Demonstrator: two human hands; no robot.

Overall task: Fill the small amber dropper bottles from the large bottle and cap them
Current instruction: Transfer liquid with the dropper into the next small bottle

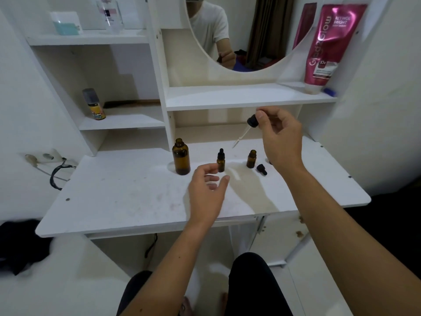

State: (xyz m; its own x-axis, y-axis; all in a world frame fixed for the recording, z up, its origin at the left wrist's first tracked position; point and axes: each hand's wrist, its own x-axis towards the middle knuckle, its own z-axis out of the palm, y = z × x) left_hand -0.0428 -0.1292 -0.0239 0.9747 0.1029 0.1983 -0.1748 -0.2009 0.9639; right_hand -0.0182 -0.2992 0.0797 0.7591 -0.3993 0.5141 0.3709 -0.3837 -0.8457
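The large amber bottle [181, 156] stands uncapped on the white tabletop [127, 197]. To its right stands a small amber bottle [220, 161] with a black dropper cap on. Further right, another small amber bottle [251, 158] stands open, and a loose black dropper cap [261, 169] lies beside it. My right hand [281, 137] holds a long dropper [247, 128] by its black bulb, above the table, its glass tip pointing down and left. My left hand [208, 195] hovers open just in front of the capped small bottle, holding nothing.
A shelf [248, 96] runs just above the bottles, with a pink tube [328, 44] at its right end. A small yellow can [94, 106] sits on a left shelf. A mirror [239, 30] hangs behind. A wall socket and cable [57, 169] are at the left.
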